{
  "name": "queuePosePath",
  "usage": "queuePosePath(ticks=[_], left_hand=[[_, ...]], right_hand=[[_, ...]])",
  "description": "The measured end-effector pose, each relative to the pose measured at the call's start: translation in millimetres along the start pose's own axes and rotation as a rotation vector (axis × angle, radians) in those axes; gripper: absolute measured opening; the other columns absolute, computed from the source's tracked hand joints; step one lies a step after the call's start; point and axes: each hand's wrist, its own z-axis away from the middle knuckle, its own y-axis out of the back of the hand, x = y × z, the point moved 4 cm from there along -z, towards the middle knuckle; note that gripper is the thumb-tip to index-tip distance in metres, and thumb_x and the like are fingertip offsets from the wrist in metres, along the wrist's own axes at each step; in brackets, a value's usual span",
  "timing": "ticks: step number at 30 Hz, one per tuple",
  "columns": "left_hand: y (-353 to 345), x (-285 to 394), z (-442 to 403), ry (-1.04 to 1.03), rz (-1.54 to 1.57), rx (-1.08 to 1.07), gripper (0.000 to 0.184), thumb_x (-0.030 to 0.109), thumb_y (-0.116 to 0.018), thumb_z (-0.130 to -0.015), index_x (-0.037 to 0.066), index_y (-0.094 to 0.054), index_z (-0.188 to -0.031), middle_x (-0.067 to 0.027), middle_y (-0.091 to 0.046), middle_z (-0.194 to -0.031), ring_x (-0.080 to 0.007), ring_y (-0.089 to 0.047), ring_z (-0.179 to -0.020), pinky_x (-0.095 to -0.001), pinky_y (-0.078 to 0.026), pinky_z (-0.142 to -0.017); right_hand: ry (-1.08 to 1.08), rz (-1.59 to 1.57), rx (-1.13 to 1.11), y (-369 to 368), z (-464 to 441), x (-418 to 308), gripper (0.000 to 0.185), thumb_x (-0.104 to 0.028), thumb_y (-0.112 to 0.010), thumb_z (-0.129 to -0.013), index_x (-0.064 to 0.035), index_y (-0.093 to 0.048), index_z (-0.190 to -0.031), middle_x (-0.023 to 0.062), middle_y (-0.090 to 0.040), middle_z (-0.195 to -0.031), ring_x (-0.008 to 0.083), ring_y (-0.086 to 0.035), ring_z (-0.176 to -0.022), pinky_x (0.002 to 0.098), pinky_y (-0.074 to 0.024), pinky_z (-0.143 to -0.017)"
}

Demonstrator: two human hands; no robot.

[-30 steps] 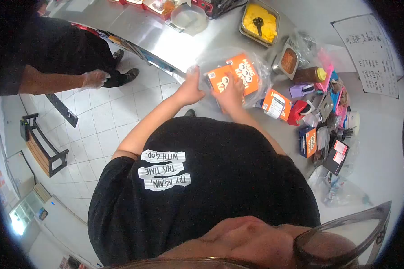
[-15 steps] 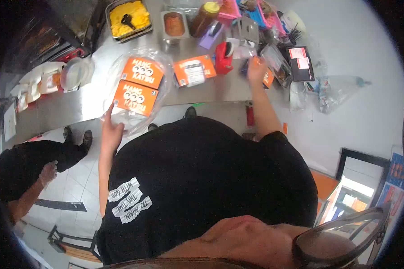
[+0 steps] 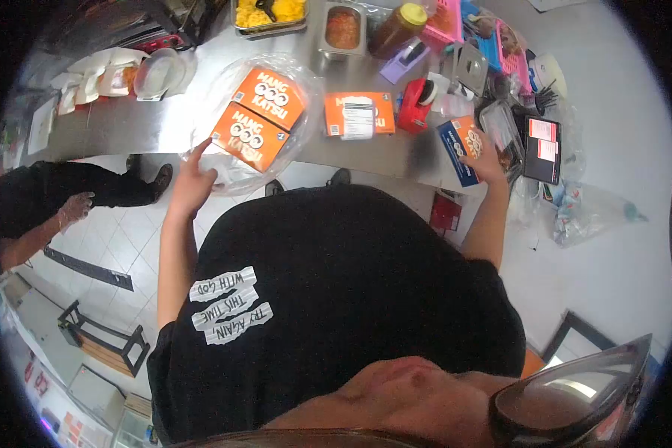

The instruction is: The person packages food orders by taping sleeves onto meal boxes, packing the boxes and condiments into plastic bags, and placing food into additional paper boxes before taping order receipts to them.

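Observation:
My left hand has its index finger stretched and thumb apart, with the fingertip at the left corner of an orange printed food box. A second orange box lies against it; both rest on a clear plastic bag spread on the steel counter. My right hand grips another food box, orange on top with a dark blue side, thumb on the blue side. Between the hands lies an orange box with a white paper slip on it.
Behind the boxes are a red tape dispenser, a purple dispenser, a sauce bottle and a metal food pan. A dark tablet is at the right. Another person's gloved hand shows at the left.
My right hand has turned the box it grips, so its blue side now shows. The view has shifted, and my left hand stays by the lower orange box.

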Motion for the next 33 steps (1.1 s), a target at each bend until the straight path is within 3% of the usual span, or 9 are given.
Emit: queuePosePath(ticks=[1,3,7,12,14,20,22,26,33], left_hand=[[-1.1,3.8,2.8,0.01,0.033,0.007,0.07,0.0,-0.053,-0.073,0.011,-0.045,-0.142,-0.0272,-0.05,-0.132,-0.0229,-0.061,-0.098,-0.0332,-0.049,-0.086],[1.7,6.0,6.0,0.024,0.092,0.017,0.069,0.001,-0.054,-0.073,0.01,-0.045,-0.141,-0.0284,-0.049,-0.133,-0.0256,-0.06,-0.105,-0.0348,-0.047,-0.091],[-5.5,-17.5,2.2,-0.139,-0.002,0.045,0.08,0.005,-0.059,-0.076,0.005,-0.027,-0.149,-0.0347,-0.039,-0.138,-0.0415,-0.03,-0.137,-0.0385,-0.028,-0.112],[-6.9,-16.8,2.4,-0.096,-0.023,0.142,0.092,0.008,-0.06,-0.077,-0.012,-0.003,-0.146,-0.0392,-0.026,-0.143,-0.0458,-0.021,-0.139,-0.0398,-0.024,-0.114],[-10.1,-13.4,0.9,-0.093,-0.052,0.202,0.092,0.008,-0.06,-0.078,-0.012,-0.002,-0.146,-0.0387,-0.022,-0.145,-0.0455,-0.021,-0.139,-0.0394,-0.024,-0.114],[-14.8,-24.9,-2.7,-0.128,-0.046,0.217,0.09,0.008,-0.061,-0.078,-0.014,-0.006,-0.145,-0.0382,-0.021,-0.145,-0.0451,-0.023,-0.139,-0.0402,-0.022,-0.114],[-13.6,-34.8,-3.1,-0.172,-0.05,0.235,0.087,0.007,-0.06,-0.078,-0.012,-0.011,-0.146,-0.0383,-0.026,-0.144,-0.0437,-0.021,-0.14,-0.0401,-0.021,-0.115],[-9.9,-35.8,-4.6,-0.141,0.007,0.165,0.086,0.007,-0.059,-0.078,-0.005,-0.012,-0.149,-0.0365,-0.023,-0.147,-0.0423,-0.021,-0.142,-0.0409,-0.021,-0.115],[-9.1,-39.2,1.8,-0.168,0.032,0.073,0.087,0.009,-0.06,-0.078,-0.002,-0.011,-0.15,-0.0368,-0.021,-0.147,-0.0432,-0.024,-0.14,-0.0394,-0.026,-0.113]], right_hand=[[0.093,-0.218,-0.049,-6.7,11.7,-31.9,0.097,-0.024,-0.084,-0.057,-0.0135,-0.04,-0.142,0.0168,-0.055,-0.121,0.0311,-0.05,-0.119,0.0394,-0.0372,-0.105],[0.301,0.075,0.017,-24.0,32.8,-132.9,0.092,-0.018,-0.084,-0.057,-0.01,-0.043,-0.139,0.0152,-0.052,-0.126,0.0287,-0.048,-0.121,0.0382,-0.0361,-0.106],[0.687,-0.185,-0.167,-124.2,32.8,-266.4,0.092,-0.023,-0.086,-0.059,-0.0084,-0.041,-0.138,0.0164,-0.048,-0.131,0.0293,-0.044,-0.126,0.0412,-0.0337,-0.108],[0.554,-0.152,-0.138,-246.0,6.0,-362.1,0.093,-0.032,-0.085,-0.062,-0.013,-0.039,-0.14,0.0205,-0.04,-0.136,0.0388,-0.037,-0.129,0.0461,-0.0326,-0.108],[0.437,-0.021,-0.093,-262.1,-8.6,-369.1,0.092,-0.037,-0.085,-0.063,-0.0144,-0.039,-0.14,0.0216,-0.037,-0.138,0.0428,-0.035,-0.129,0.0482,-0.0318,-0.108],[0.889,-0.077,0.329,-211.3,-65.0,-293.6,0.089,-0.041,-0.083,-0.064,-0.0198,-0.042,-0.139,0.0209,-0.039,-0.136,0.0426,-0.035,-0.13,0.0524,-0.03,-0.108],[0.66,-0.078,-0.065,-167.3,-69.1,-264.9,0.099,-0.037,-0.085,-0.06,-0.0271,-0.036,-0.145,0.0211,-0.041,-0.136,0.0412,-0.036,-0.13,0.0558,-0.0293,-0.107],[0.619,0.806,-0.283,-193.2,-84.9,-189.5,0.126,-0.031,-0.087,-0.048,-0.0336,-0.016,-0.152,0.0244,-0.032,-0.147,0.0409,-0.03,-0.137,0.0581,-0.0264,-0.107],[0.392,0.601,-0.337,-142.0,-52.3,-241.2,0.114,-0.025,-0.08,-0.054,-0.0331,-0.022,-0.151,0.027,-0.046,-0.135,0.0435,-0.045,-0.124,0.0496,-0.0357,-0.105]])
